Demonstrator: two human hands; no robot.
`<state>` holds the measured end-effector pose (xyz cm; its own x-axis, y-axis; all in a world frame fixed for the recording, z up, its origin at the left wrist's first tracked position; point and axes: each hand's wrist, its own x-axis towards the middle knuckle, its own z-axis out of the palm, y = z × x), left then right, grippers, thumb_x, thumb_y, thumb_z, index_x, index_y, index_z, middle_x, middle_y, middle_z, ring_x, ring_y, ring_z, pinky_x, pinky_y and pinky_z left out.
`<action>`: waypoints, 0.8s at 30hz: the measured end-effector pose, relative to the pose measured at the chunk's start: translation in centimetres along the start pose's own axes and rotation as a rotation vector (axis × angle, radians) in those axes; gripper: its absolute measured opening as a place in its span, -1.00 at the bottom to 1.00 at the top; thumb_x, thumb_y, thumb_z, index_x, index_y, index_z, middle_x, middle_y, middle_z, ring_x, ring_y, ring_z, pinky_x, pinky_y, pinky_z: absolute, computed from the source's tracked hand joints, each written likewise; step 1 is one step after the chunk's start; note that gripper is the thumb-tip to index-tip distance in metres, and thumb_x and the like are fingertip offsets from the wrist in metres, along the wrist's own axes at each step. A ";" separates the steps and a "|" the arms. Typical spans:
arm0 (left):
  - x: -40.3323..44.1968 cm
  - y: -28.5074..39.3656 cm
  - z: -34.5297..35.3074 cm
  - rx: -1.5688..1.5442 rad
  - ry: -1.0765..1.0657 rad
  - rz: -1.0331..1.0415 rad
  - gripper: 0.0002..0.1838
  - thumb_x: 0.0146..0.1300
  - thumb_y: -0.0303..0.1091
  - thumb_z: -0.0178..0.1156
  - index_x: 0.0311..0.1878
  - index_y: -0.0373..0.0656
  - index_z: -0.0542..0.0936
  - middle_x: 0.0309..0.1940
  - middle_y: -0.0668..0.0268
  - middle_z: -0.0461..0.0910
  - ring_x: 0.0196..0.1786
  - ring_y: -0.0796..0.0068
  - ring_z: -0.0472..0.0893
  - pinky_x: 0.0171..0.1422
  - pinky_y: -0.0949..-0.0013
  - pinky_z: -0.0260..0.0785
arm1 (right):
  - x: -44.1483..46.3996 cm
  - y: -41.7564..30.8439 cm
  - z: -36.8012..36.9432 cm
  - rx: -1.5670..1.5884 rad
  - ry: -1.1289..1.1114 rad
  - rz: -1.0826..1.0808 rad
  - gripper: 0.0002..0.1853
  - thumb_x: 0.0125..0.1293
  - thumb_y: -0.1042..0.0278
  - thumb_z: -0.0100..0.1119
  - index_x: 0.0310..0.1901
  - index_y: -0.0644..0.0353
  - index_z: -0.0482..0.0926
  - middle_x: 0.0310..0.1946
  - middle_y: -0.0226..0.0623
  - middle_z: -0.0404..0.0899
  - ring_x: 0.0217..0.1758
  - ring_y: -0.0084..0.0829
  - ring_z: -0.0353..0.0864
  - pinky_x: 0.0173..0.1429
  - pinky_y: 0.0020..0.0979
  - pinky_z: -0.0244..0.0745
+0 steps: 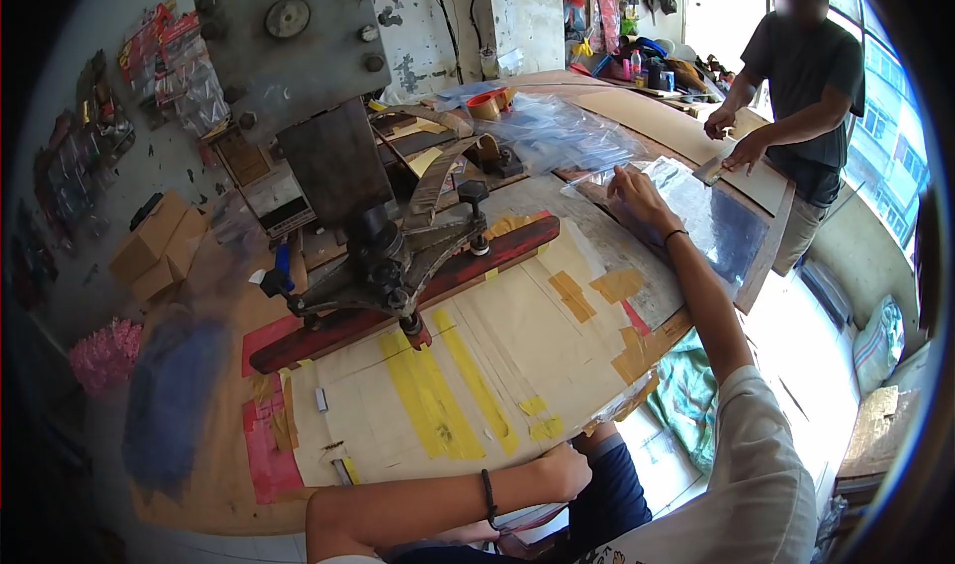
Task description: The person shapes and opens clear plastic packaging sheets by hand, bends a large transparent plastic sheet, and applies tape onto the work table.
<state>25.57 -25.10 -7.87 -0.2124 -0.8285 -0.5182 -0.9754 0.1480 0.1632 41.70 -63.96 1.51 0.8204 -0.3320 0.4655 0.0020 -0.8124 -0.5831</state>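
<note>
My right hand (639, 200) reaches across to the far right, over the near left edge of a stack of clear plastic sheets (721, 228). Its fingers are bent but apart, and no grip on a sheet shows. My left hand (565, 471) is closed in a fist at the front edge of the board, above my lap; whatever it may hold is hidden. Between my arms lies a pale work board (368, 415) with yellow and brown tape strips. Over it, a metal press (383, 256) carries a long red bar (418, 290) slanting across the board.
Across the table a co-worker (811, 87) stands with both hands over a scraper-like tool (709, 170) near the sheets. Loose plastic film (567, 131) and a tape roll (485, 104) lie behind. Cardboard boxes (159, 246) stand left; a green cloth (686, 395) hangs below the right edge.
</note>
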 end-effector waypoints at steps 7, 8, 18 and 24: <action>0.0 0.2 -0.5 0.020 -0.010 -0.018 -0.66 0.21 -0.07 0.30 -0.21 -0.18 0.74 -0.30 0.13 0.74 -0.19 0.12 0.74 -0.05 -0.11 0.48 | 1.4 2.2 0.4 0.264 0.204 -0.017 -0.28 0.55 -0.27 -0.42 -0.66 0.16 0.13 -0.69 -0.43 0.05 -0.56 -0.47 0.01 -0.41 -0.31 -0.04; -0.1 0.2 -0.5 0.018 -0.008 -0.015 -0.65 0.21 -0.07 0.30 -0.20 -0.18 0.74 -0.30 0.13 0.74 -0.19 0.12 0.74 -0.05 -0.12 0.47 | 1.5 2.0 0.9 0.232 0.178 -0.017 -0.27 0.55 -0.27 -0.41 -0.67 0.17 0.14 -0.70 -0.43 0.06 -0.57 -0.47 0.02 -0.41 -0.31 -0.02; 0.0 0.0 -1.1 -0.044 -0.031 -0.004 -0.67 0.21 -0.10 0.30 -0.17 -0.19 0.72 -0.24 0.10 0.73 -0.17 0.12 0.74 -0.04 -0.08 0.50 | -0.5 -1.3 3.1 0.014 -0.070 -0.074 -0.24 0.57 -0.19 -0.39 -0.68 0.25 0.29 -0.77 -0.31 0.20 -0.64 -0.39 0.20 -0.39 -0.28 0.20; 0.2 0.1 -1.1 -0.164 0.172 0.126 -0.70 0.27 -0.15 0.27 -0.22 -0.25 0.65 -0.36 0.06 0.69 -0.20 0.01 0.72 -0.08 0.03 0.55 | -3.0 -3.7 3.4 -0.026 -0.113 -0.123 -0.30 0.59 -0.11 -0.36 -0.58 0.32 0.40 -0.59 -0.07 0.44 -0.35 -0.10 0.46 -0.03 -0.16 0.36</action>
<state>25.51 -25.83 -7.01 -0.3047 -0.8909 -0.3368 -0.9165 0.1780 0.3583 41.13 -58.35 -0.01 0.8741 -0.1747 0.4533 0.0925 -0.8561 -0.5084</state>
